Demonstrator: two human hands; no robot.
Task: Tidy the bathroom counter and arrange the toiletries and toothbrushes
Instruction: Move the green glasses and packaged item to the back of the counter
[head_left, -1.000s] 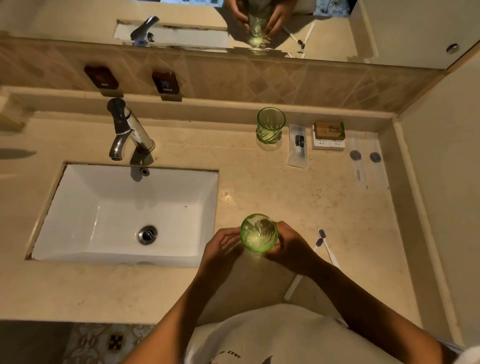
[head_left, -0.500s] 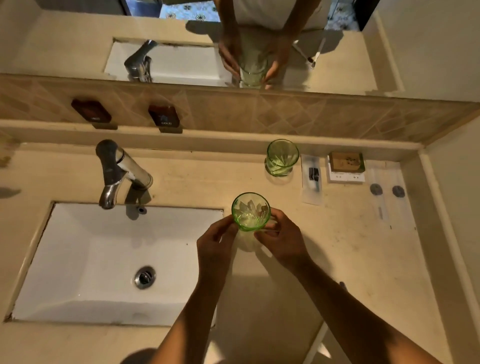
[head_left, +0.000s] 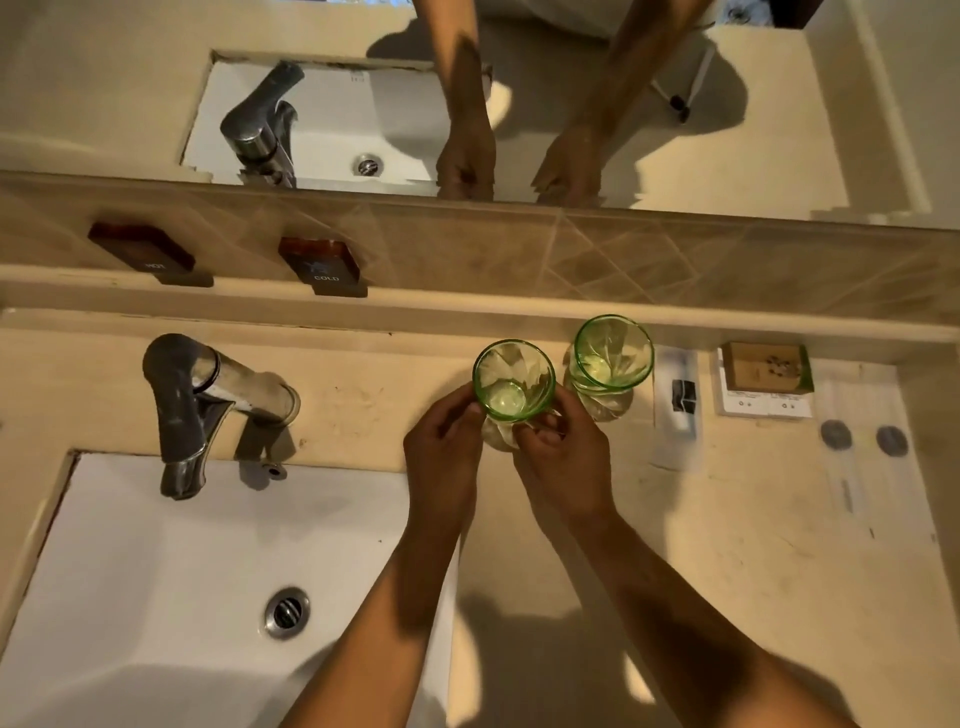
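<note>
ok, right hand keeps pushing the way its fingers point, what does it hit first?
Likely the second green glass at the back ledge. The right hand grips the held glass pointing up and slightly right; the glasses look nearly touching, though depth is unclear.

Held glass (head_left: 513, 383) base hidden by fingers (head_left: 540, 434) — sink (head_left: 156, 571) (left side) cropped.

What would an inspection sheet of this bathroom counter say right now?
Surface: beige counter, scuffed and marked.
Job's things: held green glass beside standing green glass; wrapped kit; cardboard box on white boxes; clear sachets.
Clutter: nothing seen.
Hands: left hand and right hand both grip the held glass.
Cables: nothing seen.
Surroundings: sink, tap, mirror.
</note>
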